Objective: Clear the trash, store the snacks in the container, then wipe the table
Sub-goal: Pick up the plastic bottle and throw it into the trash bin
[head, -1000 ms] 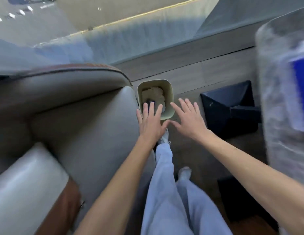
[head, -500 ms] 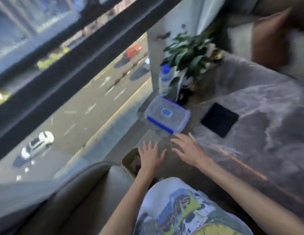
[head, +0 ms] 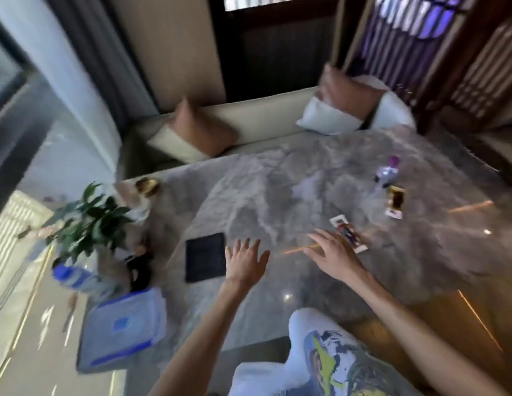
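View swung to table; both hands' grip wide (empty), above it.

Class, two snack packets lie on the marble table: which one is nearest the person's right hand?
The long white packet beside the right hand, its fingertips almost touching it; the dark packet lies farther off, by the bottle.

We see a grey marbled counter. On it lie a black square mat, a clear container with blue trim at the near left corner, a potted plant beside it, a snack wrapper, a second packet and a small bottle farther right.
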A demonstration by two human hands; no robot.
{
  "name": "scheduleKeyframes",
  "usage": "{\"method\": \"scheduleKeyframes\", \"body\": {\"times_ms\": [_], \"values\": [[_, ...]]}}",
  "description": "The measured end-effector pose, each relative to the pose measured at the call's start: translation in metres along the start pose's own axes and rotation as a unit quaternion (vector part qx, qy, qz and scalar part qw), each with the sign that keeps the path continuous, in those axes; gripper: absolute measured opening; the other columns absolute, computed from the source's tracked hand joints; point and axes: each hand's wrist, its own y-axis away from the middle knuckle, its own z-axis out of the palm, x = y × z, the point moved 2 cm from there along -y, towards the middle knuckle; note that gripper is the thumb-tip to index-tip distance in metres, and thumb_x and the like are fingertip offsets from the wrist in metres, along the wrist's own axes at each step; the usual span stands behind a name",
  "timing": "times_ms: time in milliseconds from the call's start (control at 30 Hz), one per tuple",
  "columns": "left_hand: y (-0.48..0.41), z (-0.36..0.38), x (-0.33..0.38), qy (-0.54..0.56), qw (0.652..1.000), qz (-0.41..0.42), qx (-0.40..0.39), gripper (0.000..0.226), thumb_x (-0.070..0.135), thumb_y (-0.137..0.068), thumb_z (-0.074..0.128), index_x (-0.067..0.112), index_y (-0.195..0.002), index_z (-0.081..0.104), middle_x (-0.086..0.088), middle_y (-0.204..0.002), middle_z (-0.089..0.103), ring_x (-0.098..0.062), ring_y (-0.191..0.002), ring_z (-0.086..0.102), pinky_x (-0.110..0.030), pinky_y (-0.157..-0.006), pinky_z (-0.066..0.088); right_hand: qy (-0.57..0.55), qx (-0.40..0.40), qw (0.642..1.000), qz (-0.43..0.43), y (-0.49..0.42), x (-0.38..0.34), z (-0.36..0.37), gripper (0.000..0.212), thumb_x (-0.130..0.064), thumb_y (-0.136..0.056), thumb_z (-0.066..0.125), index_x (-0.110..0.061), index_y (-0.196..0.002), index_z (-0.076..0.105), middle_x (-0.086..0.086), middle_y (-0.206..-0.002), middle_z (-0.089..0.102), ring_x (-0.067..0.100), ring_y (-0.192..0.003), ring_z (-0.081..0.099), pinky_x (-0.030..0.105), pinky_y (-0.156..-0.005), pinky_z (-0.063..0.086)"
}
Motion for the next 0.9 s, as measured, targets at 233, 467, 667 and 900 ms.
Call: {"method": "scheduleKeyframes", "body": {"times_ms": [233,467,667,900], "values": [[-0.024,0.011,0.056,-0.002,0.998,0.065,-0.025,0.055,0.053,-0.097,0.035,0.026,-0.145,0.038,-0.002,-0.151,0.043,-0.024,-0.142,0.035,-0.046,-0.117,0.024,-0.035,0.042,0.994,0.091,0.032,0.078,-0.038,0.043,-0.031,-0.086,0.068,-0.013,-0.125,0.065,0.005,-0.131,0.063,0.024,-0.122,0.06,0.043,-0.103,0.046],[-0.036,0.006,0.05,-0.003,0.995,0.074,-0.061,0.055,0.054,-0.097,0.033,0.026,-0.145,0.039,-0.001,-0.149,0.047,-0.024,-0.138,0.042,-0.045,-0.115,0.026,-0.063,0.031,0.989,0.132,0.028,0.077,-0.03,0.044,-0.034,-0.09,0.063,-0.014,-0.128,0.062,0.003,-0.136,0.06,0.019,-0.125,0.057,0.035,-0.106,0.044],[-0.05,-0.006,0.038,-0.001,0.995,0.077,-0.07,0.055,0.052,-0.098,0.034,0.024,-0.146,0.037,-0.002,-0.146,0.051,-0.025,-0.135,0.046,-0.043,-0.113,0.031,-0.083,0.027,0.985,0.147,0.013,0.068,-0.022,0.045,-0.037,-0.091,0.062,-0.018,-0.131,0.059,-0.001,-0.138,0.058,0.016,-0.121,0.059,0.025,-0.098,0.043],[-0.1,-0.033,0.093,-0.026,0.988,0.139,-0.055,0.054,0.049,-0.098,0.037,0.022,-0.144,0.04,-0.009,-0.139,0.057,-0.029,-0.127,0.054,-0.041,-0.108,0.039,-0.198,0.137,0.94,0.242,-0.008,0.096,-0.05,0.048,-0.023,-0.089,0.068,-0.014,-0.134,0.056,0.005,-0.132,0.064,0.014,-0.118,0.06,0.013,-0.098,0.042]]}}
